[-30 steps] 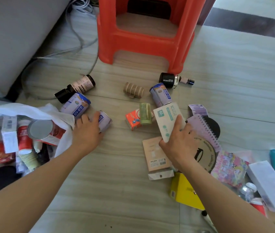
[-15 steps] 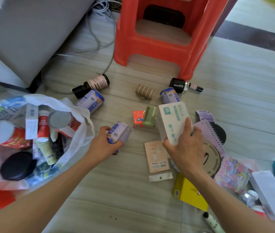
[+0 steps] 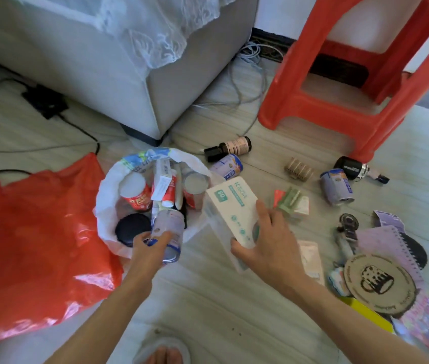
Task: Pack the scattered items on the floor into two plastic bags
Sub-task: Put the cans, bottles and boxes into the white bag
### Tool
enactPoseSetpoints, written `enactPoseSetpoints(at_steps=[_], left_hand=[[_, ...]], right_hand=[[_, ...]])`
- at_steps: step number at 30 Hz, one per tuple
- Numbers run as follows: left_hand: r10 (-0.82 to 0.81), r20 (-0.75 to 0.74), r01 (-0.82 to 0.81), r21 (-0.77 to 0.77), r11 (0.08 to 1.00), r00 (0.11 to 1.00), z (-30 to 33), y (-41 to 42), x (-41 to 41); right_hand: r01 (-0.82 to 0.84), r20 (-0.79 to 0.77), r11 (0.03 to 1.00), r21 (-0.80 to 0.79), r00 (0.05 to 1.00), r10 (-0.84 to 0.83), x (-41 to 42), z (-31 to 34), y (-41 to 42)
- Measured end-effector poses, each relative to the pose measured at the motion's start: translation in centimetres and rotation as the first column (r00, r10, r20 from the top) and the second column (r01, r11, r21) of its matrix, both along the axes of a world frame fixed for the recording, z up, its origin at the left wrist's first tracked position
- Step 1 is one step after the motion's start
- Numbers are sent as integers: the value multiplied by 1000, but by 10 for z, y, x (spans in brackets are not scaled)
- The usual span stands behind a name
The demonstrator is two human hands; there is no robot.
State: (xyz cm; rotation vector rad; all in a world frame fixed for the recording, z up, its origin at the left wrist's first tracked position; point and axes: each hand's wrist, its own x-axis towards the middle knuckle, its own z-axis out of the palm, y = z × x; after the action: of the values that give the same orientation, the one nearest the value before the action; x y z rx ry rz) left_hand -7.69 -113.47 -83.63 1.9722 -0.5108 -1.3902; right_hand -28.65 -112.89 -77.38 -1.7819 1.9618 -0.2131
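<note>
Lying on the floor (image 3: 208, 306): red bag (image 3: 32, 245), white bag (image 3: 108, 206), stool (image 3: 339, 106), bottle (image 3: 228, 148), cans (image 3: 336, 187), notebook (image 3: 386, 248).

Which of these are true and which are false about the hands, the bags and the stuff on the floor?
1. The left hand holds a can over the white bag. True.
2. The right hand is empty. False: it grips a white box.
3. The red bag lies left of the white bag. True.
4. The white bag is empty. False: cans and boxes are inside.
5. The brown bottle stands upright. False: it lies on its side.
</note>
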Motion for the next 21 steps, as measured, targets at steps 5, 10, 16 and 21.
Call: enactPoseSetpoints(at_steps=[5,10,16,21], left_hand=[[180,-96,-181,-3,984,979,-6,-9,39],[248,1,-248,-36,968,969,-11,-21,61],[277,174,-273,-46,961,945,-15,-33,68],[251,294,-257,-20,966,922,-14,-39,68]], right_hand=[[-224,30,975,13,974,223,43,10,-19],[-356,-13,934,36,934,357,79,8,-42],[-284,-39,958,22,958,285,102,3,-83],[-213,-27,977,-2,977,213,126,7,-100]])
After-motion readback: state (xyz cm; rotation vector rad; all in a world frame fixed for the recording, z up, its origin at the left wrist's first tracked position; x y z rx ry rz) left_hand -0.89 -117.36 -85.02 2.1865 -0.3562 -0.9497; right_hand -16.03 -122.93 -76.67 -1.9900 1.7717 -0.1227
